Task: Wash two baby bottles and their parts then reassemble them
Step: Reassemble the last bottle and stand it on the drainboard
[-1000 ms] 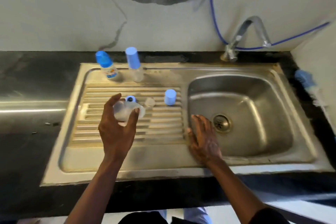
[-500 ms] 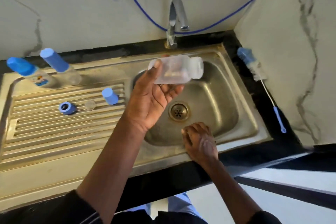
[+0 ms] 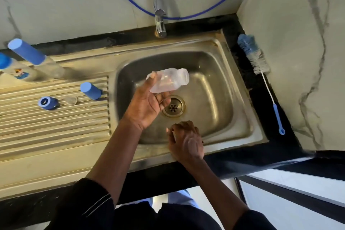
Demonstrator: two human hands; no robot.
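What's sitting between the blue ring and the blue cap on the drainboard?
A small clear piece, likely a teat, between ring and cap, seen in the head view.

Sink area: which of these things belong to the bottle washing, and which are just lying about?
For the job: clear bottle in the left hand, blue cap, blue ring, teat, capped bottle, brush, tap, sink.
Lying about: blue hose; labelled bottle, use unclear.
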